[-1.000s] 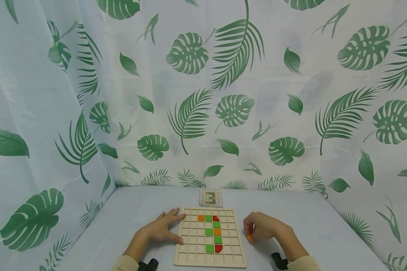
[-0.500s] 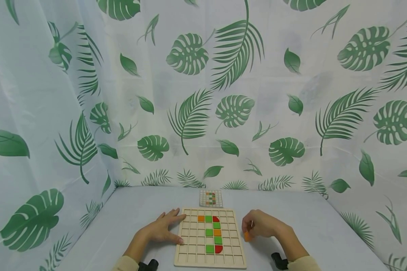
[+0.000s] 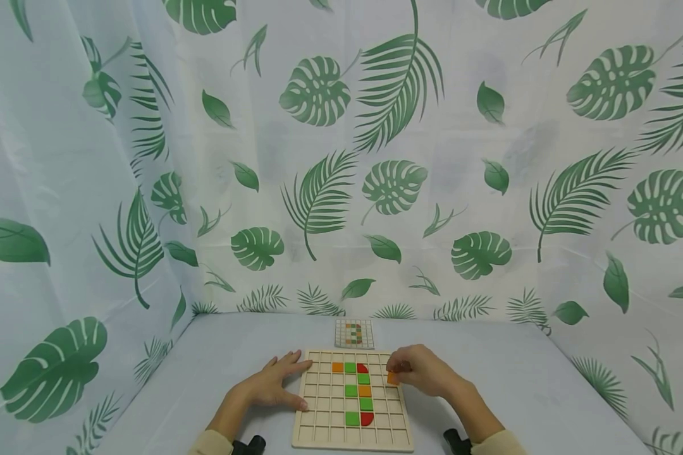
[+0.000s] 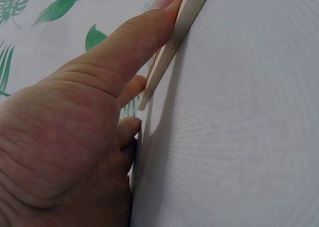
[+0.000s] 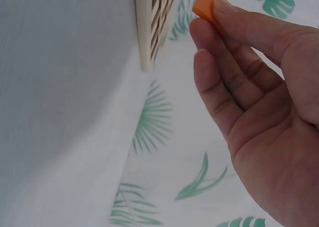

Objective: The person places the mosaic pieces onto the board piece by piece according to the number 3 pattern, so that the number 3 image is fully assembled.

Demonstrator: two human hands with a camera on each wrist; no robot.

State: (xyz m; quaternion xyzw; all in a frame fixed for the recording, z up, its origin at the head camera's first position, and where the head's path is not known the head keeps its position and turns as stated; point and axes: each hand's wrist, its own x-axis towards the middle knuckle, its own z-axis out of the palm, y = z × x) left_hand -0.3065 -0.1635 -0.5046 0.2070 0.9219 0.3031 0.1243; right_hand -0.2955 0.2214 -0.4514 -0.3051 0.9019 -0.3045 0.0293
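Observation:
A wooden grid board (image 3: 324, 436) lies on the table, holding several green and orange square tiles and two red rounded tiles (image 3: 367, 419). Against its left edge rests my left hand (image 3: 270, 382), fingers spread, with the thumb on the rim; the left wrist view shows that thumb (image 4: 134, 42) touching the board's edge. Over the board's right side, my right hand (image 3: 427, 373) pinches an orange square tile (image 3: 393, 378) between thumb and fingers. The same tile (image 5: 207, 5) appears in the right wrist view, held above the table beside the board.
Behind the board lies a small pattern card (image 3: 354, 333) printed with a coloured grid. A white cloth (image 3: 165, 404) covers the table. A leaf-printed curtain (image 3: 341, 189) hangs at the back and sides.
My right hand has lifted the orange tile from beside the board's right edge and moved left and away from me, over the board. My left hand has stayed put.

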